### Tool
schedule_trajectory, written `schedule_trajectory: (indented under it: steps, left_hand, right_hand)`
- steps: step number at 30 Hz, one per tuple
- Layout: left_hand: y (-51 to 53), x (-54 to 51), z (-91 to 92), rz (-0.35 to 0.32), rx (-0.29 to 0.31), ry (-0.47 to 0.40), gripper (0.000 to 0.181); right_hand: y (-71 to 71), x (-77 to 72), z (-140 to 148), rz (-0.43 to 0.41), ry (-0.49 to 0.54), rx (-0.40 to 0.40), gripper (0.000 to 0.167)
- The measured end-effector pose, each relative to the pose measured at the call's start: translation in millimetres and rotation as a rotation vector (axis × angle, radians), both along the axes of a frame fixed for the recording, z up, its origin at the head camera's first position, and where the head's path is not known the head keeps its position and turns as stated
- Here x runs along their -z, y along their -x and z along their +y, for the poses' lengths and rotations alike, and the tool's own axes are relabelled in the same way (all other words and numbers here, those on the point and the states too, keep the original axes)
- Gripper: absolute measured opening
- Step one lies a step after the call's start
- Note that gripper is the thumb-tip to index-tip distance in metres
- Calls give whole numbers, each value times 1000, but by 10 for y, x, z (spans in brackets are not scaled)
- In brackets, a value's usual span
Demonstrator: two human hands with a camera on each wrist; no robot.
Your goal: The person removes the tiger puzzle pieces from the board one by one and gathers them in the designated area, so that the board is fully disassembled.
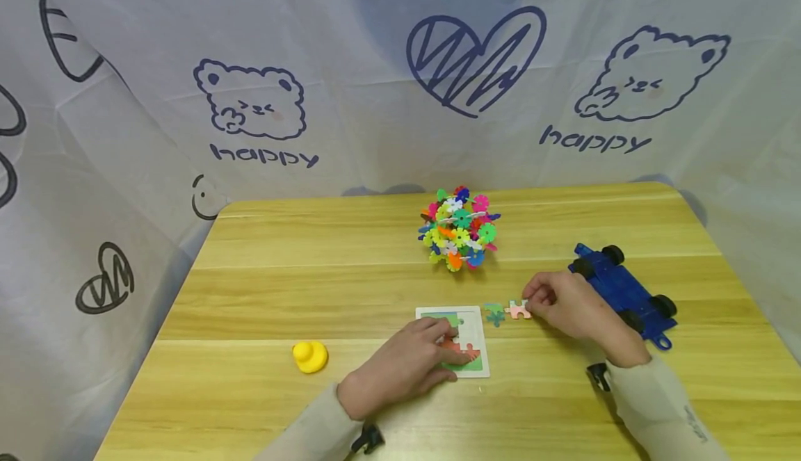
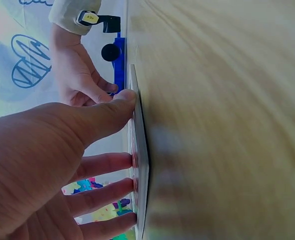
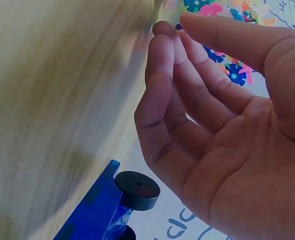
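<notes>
In the head view, a white-framed jigsaw board (image 1: 483, 369) lies on the table with green and red pieces in it. My left hand (image 1: 403, 364) rests on it, fingers fairly straight. In the left wrist view, the fingertips and thumb of the left hand (image 2: 47, 160) touch the board's (image 2: 141, 165) face and edge. Right of the board lies a green puzzle piece (image 1: 494, 313), next to a pink puzzle piece (image 1: 517, 310). My right hand (image 1: 572, 308) pinches the pink piece's right edge. In the right wrist view, the right hand's (image 3: 212, 115) fingers are curled, with the pinch point blurred.
A blue toy car chassis (image 1: 626, 290) with black wheels lies right of the right hand. Behind the board stands a ball of colourful flower-shaped discs (image 1: 459, 228). A yellow rubber duck (image 1: 310, 357) sits at the left. A printed cloth (image 1: 375, 99) hangs behind the table.
</notes>
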State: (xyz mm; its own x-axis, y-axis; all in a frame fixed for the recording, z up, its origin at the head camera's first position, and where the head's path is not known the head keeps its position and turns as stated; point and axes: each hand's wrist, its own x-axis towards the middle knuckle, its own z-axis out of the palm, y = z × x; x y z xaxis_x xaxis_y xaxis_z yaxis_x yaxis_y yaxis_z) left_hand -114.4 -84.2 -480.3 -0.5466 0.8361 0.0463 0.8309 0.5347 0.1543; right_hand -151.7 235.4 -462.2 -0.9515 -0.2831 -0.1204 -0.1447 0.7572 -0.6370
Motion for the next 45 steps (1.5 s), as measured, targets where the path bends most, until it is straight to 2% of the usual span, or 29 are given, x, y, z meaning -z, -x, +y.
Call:
schedule_trajectory:
  steps: [4, 7, 15, 25, 38, 45]
  left_hand:
    - [2, -2, 4, 15, 5, 8, 35]
    - [-3, -5, 9, 2, -9, 11, 35]
    - [-7, 0, 8, 7, -17, 0, 35]
    - [-12, -20, 14, -4, -29, 15, 36]
    - [-13, -36, 6, -18, -17, -4, 36]
    - [11, -34, -5, -24, 13, -29, 32]
  right_hand:
    - [-2, 3, 13, 5, -7, 0, 4]
    - [-3, 4, 13, 13, -9, -4, 5]
    - [-19, 13, -7, 33, -44, -23, 15]
    - [-39, -10, 4, 26, -75, -22, 14]
    - [-44, -34, -29, 29, -30, -29, 16]
    - [-106, -48, -138, 44, 15, -81, 13]
